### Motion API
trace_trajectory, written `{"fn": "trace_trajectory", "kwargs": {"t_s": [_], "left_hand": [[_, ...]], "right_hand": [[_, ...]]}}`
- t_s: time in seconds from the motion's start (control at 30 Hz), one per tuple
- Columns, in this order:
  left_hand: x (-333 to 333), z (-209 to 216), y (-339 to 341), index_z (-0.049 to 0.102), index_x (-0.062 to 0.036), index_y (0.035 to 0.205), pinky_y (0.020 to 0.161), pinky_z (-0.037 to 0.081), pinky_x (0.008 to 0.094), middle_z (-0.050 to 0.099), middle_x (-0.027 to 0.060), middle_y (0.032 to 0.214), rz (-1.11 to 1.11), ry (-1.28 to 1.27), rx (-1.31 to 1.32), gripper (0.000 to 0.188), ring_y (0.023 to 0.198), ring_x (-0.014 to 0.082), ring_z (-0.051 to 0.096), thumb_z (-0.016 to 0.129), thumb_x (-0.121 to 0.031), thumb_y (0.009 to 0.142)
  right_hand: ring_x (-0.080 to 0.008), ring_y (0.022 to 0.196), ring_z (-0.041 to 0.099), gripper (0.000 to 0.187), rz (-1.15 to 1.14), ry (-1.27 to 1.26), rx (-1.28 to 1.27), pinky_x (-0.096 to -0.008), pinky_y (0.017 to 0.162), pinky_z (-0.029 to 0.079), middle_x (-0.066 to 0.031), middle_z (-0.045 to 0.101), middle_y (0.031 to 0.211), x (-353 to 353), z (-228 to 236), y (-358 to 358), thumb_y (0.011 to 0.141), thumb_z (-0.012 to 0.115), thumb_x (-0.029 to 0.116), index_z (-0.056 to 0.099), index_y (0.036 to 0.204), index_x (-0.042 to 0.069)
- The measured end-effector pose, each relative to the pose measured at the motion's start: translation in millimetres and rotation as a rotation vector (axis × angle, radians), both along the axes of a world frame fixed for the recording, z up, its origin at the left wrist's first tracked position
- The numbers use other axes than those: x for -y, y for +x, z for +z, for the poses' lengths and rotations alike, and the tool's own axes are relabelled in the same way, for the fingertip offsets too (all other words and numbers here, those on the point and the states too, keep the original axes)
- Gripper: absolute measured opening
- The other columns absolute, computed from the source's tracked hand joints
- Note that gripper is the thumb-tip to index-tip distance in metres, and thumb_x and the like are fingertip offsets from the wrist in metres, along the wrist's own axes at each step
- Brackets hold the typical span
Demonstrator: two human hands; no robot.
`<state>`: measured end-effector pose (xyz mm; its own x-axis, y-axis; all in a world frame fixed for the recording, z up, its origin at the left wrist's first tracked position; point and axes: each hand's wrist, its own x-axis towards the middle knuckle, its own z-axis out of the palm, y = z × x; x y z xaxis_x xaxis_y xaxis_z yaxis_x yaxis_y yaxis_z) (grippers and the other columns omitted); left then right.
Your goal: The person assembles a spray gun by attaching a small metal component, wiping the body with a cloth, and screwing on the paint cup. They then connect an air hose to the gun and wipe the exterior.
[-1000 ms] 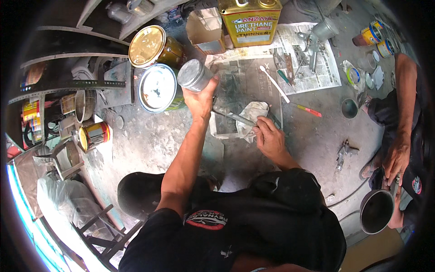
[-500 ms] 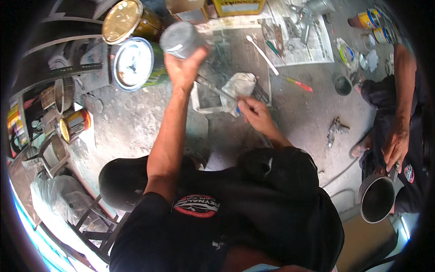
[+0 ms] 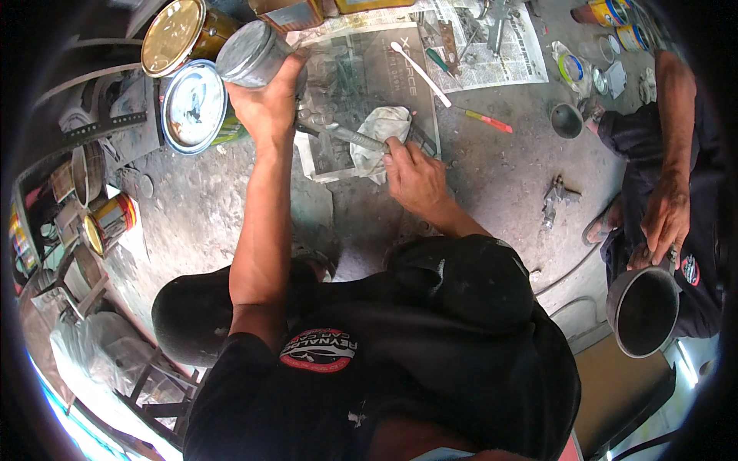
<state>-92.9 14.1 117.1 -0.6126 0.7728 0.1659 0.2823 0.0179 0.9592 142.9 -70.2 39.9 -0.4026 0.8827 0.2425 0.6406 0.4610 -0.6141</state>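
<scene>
My left hand (image 3: 265,107) is wrapped round a round grey metal cup (image 3: 250,58) and holds it up over the floor, beside the paint cans. Pinched in the fingers of my right hand (image 3: 415,180) is one end of a slim grey metal tool (image 3: 352,138) with a ribbed part. Its knobbed far end lies close to my left wrist; whether it joins the cup is hidden. A crumpled whitish cloth (image 3: 383,127) lies just beyond my right fingers, on newspaper (image 3: 323,175) spread on the floor.
Two large paint cans, one gold-lidded (image 3: 173,34) and one silver-lidded (image 3: 192,107), stand at the left. A white stick (image 3: 419,73) and a red-and-yellow tool (image 3: 488,121) lie ahead. At right, a co-worker's hand (image 3: 667,219) holds a dark cup (image 3: 644,311), near metal parts (image 3: 557,200).
The whole view has shifted a little. My left hand has carried the grey cup left, and the tool in my right hand now shows more clearly. The co-worker's cup has risen slightly.
</scene>
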Motion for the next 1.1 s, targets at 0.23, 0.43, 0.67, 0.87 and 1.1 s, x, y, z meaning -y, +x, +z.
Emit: {"fn": "trace_trajectory", "kwargs": {"t_s": [0.23,0.43,0.67,0.87,1.1], "left_hand": [[3.7,-24.7,-11.9,0.059,0.0022,0.121,0.093,0.051,0.0356,0.067,0.0115,0.112,-0.002,0.049,0.176,0.064,0.101,0.0227,0.064,0.087,-0.017,0.067],[7.5,-18.2,-10.9,0.062,0.0,0.119,0.087,0.052,0.0329,0.068,0.0076,0.107,-0.149,0.045,0.303,0.055,0.094,0.0189,0.065,0.086,-0.014,0.07],[17.7,-63.7,-22.2,0.049,0.0013,0.129,0.093,0.052,0.0384,0.068,0.0158,0.114,-0.105,-0.039,0.001,0.082,0.102,0.0258,0.067,0.091,-0.025,0.064],[35.5,-26.7,43.1,0.036,-0.0005,0.143,0.092,0.051,0.0469,0.061,0.0265,0.127,-0.161,-0.233,-0.306,0.088,0.108,0.0425,0.064,0.082,-0.027,0.073],[43.7,-23.3,60.8,0.038,0.0003,0.142,0.08,0.051,0.0507,0.061,0.028,0.122,-0.252,-0.219,-0.614,0.074,0.098,0.0459,0.064,0.072,-0.024,0.081]], "right_hand": [[-0.0338,0.061,0.066,0.021,0.13,-0.231,-0.208,-0.0417,0.054,0.051,-0.0156,0.065,0.071,-0.9,3.6,-0.6,0.097,0.059,0.019,0.061,0.11,0.002],[-0.0337,0.064,0.067,0.026,0.142,-0.665,-0.321,-0.04,0.06,0.051,-0.0185,0.064,0.071,13.2,19.0,-4.5,0.098,0.059,0.019,0.06,0.114,-0.001],[-0.0355,0.104,0.066,0.052,0.279,-0.524,-0.142,-0.0424,0.089,0.051,-0.0276,0.064,0.113,-24.8,8.2,10.4,0.092,0.068,0.032,0.057,0.128,-0.004],[-0.04,0.117,0.06,0.072,0.149,-0.027,-0.123,-0.0485,0.096,0.05,-0.027,0.061,0.126,-112.2,124.9,-49.1,0.085,0.072,0.052,0.059,0.13,-0.003],[-0.0368,0.103,0.063,0.055,0.125,0.136,0.062,-0.0486,0.088,0.052,-0.0235,0.065,0.117,-110.0,101.2,-86.1,0.084,0.069,0.048,0.07,0.109,-0.001]]}}
